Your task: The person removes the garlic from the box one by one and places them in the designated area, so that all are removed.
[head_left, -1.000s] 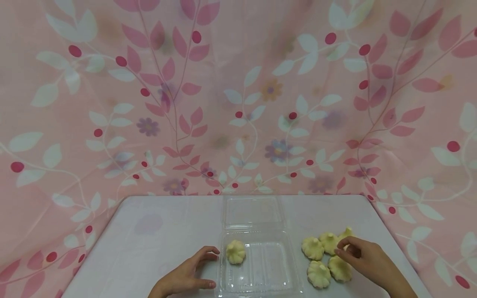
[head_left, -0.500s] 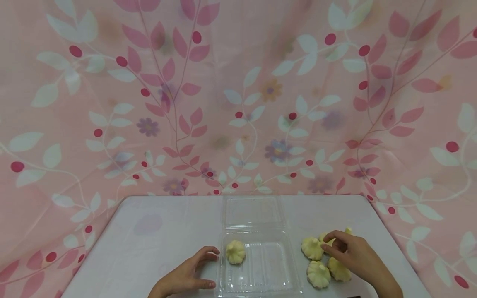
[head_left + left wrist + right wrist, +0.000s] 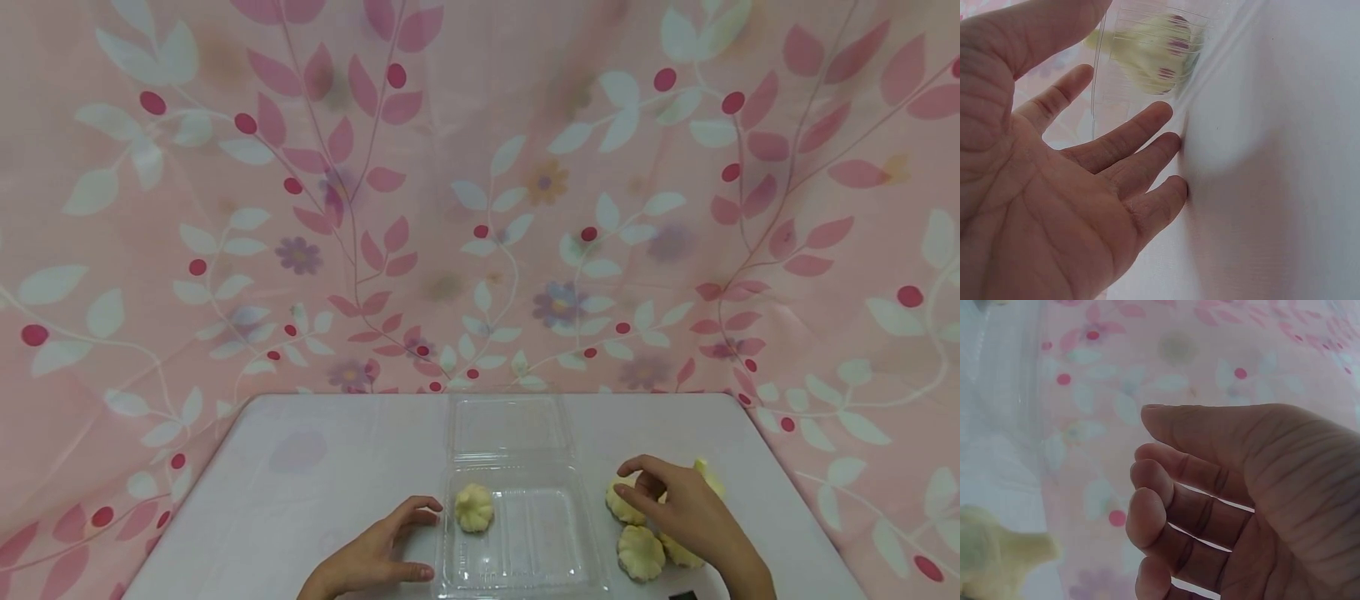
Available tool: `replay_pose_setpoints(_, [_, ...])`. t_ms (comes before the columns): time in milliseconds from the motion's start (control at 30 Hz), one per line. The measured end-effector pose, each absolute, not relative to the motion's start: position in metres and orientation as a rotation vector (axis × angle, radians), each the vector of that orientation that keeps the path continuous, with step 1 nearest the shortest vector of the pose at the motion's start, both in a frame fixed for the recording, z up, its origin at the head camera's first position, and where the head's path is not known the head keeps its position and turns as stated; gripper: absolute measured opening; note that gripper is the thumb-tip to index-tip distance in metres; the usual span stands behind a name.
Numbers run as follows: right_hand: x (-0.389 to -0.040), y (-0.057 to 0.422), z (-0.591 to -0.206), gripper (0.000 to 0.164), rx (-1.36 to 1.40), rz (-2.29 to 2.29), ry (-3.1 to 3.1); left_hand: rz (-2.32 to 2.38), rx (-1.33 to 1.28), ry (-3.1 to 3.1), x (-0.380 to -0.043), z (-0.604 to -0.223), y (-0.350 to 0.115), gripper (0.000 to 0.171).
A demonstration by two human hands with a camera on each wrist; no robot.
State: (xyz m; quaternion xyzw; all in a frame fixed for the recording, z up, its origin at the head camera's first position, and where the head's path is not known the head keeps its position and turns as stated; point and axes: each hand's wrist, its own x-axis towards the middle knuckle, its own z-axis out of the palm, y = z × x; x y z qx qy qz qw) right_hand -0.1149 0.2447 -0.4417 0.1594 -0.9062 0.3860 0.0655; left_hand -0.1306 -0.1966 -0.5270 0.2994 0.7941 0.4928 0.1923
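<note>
My left hand (image 3: 382,546) rests at the left side of a clear plastic clamshell box (image 3: 536,537), thumb and fingers spread. In the left wrist view, fingertips (image 3: 1175,142) come right up to the box wall. Inside, at the left, sits one pale yellow garlic bulb (image 3: 474,508), its purple streaks showing through the plastic. Over the group of garlic bulbs (image 3: 641,554) on the right hovers my right hand (image 3: 675,504), hiding part of them. Its fingers are loosely curled, thumb apart, with nothing between them. The right wrist view shows a garlic bulb (image 3: 997,556) beside that hand.
The box's lid (image 3: 510,425) lies folded back behind its base on the white table (image 3: 337,467). A pink floral cloth (image 3: 480,192) hangs behind and beside the table. A small dark object (image 3: 682,595) shows at the bottom edge by my right wrist.
My right hand has moved left across the group of garlic bulbs, from the far right bulb to above the left ones. The left hand, box and bulbs stay in place.
</note>
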Motion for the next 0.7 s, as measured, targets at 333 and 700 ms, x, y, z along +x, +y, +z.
replay_pose_setpoints(333, [-0.123,0.223,-0.447,0.015,0.583,1.168,-2.611,1.345,0.812,2.256,-0.131,-0.529,-0.196,0.074])
replay_pose_setpoints(700, [-0.129,0.199,-0.45,0.015,0.61,1.207,-2.637,1.349,0.806,2.245,-0.131,-0.528,-0.196,0.075])
